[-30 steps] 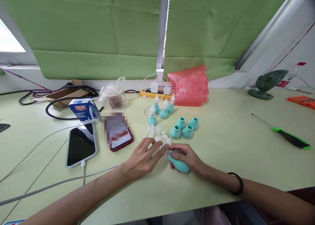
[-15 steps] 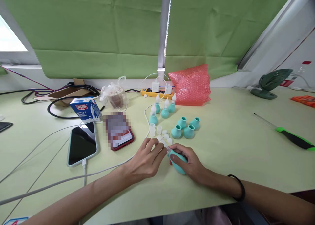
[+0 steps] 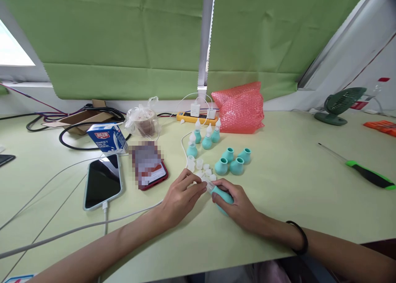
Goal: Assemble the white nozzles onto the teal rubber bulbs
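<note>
Wrapping round the teal bulb (image 3: 225,195) with the right hand (image 3: 241,202), thumb pressed along its near side, index finger bent over its far side. Coming in from its left with the left hand (image 3: 181,196), back upward, fingers curled, fingertips gathered at its far-left end. Slanting both forearms inward toward it.

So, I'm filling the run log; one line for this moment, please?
left hand: at clear piece | right hand: holding teal bulb | beyond: four open bulbs

Milk carton (image 3: 107,139) behind pale-cased phone (image 3: 103,182); green-black screwdriver (image 3: 369,175), green fan (image 3: 344,103).
</note>
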A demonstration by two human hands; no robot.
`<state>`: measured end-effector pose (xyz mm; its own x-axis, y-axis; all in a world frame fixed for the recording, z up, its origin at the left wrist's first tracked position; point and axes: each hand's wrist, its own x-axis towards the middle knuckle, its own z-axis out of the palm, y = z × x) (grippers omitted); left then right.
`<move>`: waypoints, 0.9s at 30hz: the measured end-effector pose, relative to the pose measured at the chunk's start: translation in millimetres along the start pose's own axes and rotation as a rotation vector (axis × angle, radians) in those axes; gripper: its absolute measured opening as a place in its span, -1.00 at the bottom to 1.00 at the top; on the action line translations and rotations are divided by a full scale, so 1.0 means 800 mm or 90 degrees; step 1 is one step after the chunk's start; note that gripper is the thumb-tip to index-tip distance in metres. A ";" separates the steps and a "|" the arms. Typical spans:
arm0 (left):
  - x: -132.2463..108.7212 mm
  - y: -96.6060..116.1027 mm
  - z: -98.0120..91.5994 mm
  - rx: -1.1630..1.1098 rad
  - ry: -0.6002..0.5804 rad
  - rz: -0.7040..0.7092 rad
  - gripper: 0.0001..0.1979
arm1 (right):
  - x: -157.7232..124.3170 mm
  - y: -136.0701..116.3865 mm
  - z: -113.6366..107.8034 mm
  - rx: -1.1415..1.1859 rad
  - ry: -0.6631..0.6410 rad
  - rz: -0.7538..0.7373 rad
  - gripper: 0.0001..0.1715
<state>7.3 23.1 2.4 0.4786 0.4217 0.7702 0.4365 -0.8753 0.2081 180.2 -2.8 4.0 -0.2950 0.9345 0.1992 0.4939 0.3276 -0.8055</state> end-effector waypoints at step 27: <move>-0.001 -0.003 -0.005 0.164 0.010 0.137 -0.93 | -0.004 0.008 -0.004 0.083 0.164 -0.056 -0.78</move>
<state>2.4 24.1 3.3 0.5694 0.2277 0.7899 0.5059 -0.8544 -0.1184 187.2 -3.1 -0.2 -0.1071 0.9131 0.3934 0.3620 0.4043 -0.8399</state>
